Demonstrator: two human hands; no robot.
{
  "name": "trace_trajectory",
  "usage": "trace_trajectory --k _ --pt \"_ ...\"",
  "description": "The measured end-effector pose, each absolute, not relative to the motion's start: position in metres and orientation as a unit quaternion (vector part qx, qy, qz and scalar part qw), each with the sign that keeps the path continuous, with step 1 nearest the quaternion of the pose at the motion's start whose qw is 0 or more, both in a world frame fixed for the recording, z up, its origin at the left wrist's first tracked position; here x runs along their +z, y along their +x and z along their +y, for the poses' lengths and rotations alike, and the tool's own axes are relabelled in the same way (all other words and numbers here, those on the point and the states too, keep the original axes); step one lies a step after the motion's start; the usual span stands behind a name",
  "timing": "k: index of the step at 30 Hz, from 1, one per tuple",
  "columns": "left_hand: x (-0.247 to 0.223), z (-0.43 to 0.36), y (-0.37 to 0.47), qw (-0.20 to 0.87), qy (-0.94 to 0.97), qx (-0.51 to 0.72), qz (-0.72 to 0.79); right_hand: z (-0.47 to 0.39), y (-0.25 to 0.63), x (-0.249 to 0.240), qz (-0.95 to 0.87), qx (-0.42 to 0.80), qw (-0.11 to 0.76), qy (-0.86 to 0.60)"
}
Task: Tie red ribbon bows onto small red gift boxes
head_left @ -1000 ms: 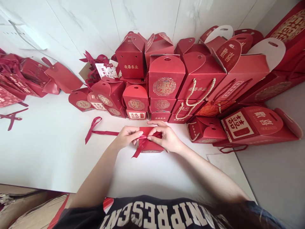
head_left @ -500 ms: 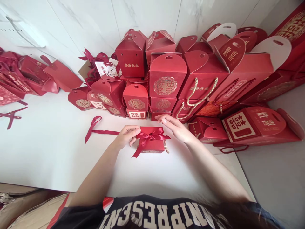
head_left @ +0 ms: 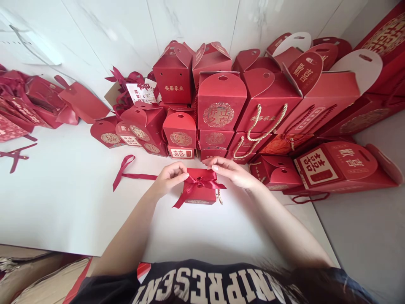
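A small red gift box (head_left: 200, 196) stands on the white table in front of me, with a dark red satin ribbon (head_left: 207, 184) tied in a bow across its top. Thumb and fingertips of my left hand (head_left: 171, 178) pinch the bow's left loop. My right hand (head_left: 236, 173) is at the back right of the box, its thumb and fingers closing on the right loop; the fingertips are partly hidden. One ribbon tail hangs down the box's front left. Gold cord (head_left: 219, 195) shows at the box's right side.
Stacked red gift boxes (head_left: 221, 99) line the marble wall. A loose ribbon strip (head_left: 139, 175) lies left of my left hand. Red bags (head_left: 41, 101) sit at the far left. Another box lies on its side (head_left: 344, 166) at the right. Cardboard (head_left: 41, 278) is below the table's front edge.
My right hand has come down and left onto the bow's right loop, its fingers drawn closer together. My left hand still pinches the left loop. The box has shifted slightly left.
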State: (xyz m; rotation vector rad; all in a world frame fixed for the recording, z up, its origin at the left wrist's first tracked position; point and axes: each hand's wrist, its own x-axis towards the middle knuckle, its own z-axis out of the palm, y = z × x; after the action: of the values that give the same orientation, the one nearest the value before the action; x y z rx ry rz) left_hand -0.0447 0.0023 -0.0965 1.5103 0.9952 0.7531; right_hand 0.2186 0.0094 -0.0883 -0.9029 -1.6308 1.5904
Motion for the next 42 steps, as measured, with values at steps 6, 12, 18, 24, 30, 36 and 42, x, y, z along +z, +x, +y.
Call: trace_trajectory --k 6,12,18,24,30,36,42 --pt "-0.081 -0.003 -0.056 0.47 0.763 0.209 0.391 0.004 0.218 -0.089 -0.624 0.543 0.388 -0.406" --pt "-0.087 -0.008 -0.051 0.481 0.776 0.139 0.385 -0.021 0.225 -0.091 -0.646 0.462 0.363 -0.487" --pt "-0.086 -0.009 -0.043 0.461 0.781 0.153 0.393 -0.033 0.228 -0.084 -0.721 0.359 0.375 -0.46" --pt "-0.084 -0.012 -0.039 0.451 0.778 0.167 0.403 -0.032 0.227 -0.065 -0.826 0.212 0.303 -0.427" --pt "-0.083 -0.013 -0.035 0.446 0.78 0.216 0.382 -0.035 0.216 -0.068 -0.845 0.063 0.265 -0.461" --pt "-0.082 -0.015 -0.037 0.476 0.784 0.187 0.352 -0.022 0.211 -0.076 -0.846 -0.017 0.29 -0.448" --pt "-0.08 -0.016 -0.037 0.503 0.783 0.178 0.32 -0.012 0.216 -0.072 -0.793 0.29 0.27 -0.462"
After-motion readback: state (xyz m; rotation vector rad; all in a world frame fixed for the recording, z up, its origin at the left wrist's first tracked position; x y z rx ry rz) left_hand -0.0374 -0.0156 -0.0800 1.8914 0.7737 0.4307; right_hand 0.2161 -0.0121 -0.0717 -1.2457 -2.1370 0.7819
